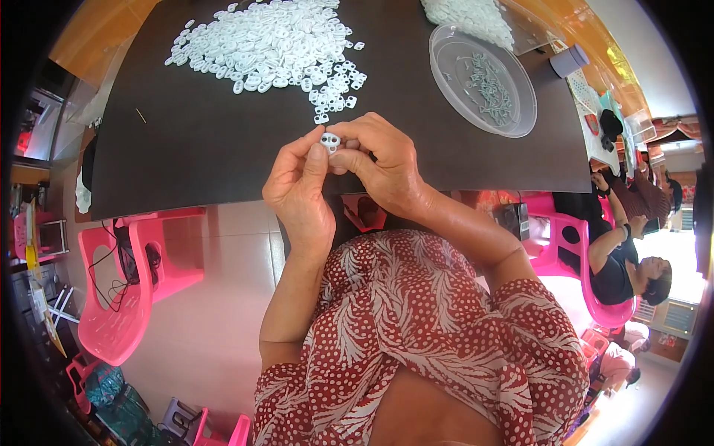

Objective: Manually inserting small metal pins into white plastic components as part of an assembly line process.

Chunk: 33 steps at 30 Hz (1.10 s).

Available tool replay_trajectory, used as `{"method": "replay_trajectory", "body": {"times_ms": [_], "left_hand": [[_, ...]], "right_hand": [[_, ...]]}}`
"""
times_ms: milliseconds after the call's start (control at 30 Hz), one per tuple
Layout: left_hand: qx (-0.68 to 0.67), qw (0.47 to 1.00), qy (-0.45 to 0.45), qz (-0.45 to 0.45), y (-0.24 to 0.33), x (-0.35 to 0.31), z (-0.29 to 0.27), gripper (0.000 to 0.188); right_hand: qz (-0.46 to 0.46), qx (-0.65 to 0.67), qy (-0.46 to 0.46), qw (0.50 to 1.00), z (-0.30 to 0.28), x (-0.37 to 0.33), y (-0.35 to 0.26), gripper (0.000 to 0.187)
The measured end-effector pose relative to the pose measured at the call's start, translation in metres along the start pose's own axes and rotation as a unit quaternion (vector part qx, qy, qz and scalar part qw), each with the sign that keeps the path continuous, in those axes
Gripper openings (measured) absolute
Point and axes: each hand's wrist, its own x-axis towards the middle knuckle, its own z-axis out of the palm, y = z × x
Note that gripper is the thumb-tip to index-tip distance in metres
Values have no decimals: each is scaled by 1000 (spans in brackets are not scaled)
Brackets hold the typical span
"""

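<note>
Over the near edge of the dark tabletop [186,152], the left hand [301,189] and right hand [387,160] pinch a small white piece [332,139] between fingertips. Toward the right edge, a clear round tray [451,63] holds scattered grey parts [489,89]; white pieces [260,44] heap farther back.

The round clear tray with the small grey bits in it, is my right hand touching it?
Apart. The head view shows a strip of dark tabletop between the right hand and the rim of the round clear tray.
</note>
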Motion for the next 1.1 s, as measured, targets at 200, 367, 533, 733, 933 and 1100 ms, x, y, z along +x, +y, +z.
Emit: {"method": "replay_trajectory", "body": {"times_ms": [200, 367, 533, 733, 933, 1100], "left_hand": [[1, 1000, -10, 6, -2, 0, -4, 19], [17, 1000, -11, 21, -4, 1, -9, 21], [38, 997, 0, 62, -6, -2, -9, 21], [91, 989, 28, 114, -11, -5, -7, 18], [105, 985, 24, 133, -18, -6, -7, 15], [103, 985, 33, 134, -16, -6, -6, 15]], "right_hand": [[0, 11, 4, 1000, 2, -2, -1, 20], [1, 15, 5, 1000, 5, -1, -3, 20], [-13, 18, 9, 1000, 9, -4, -3, 21], [-54, 4, 24, 998, 14, -6, -3, 24], [-73, 6, 45, 996, 18, -9, 1, 24], [-81, 1, 36, 996, 18, -8, 1, 26]]}}
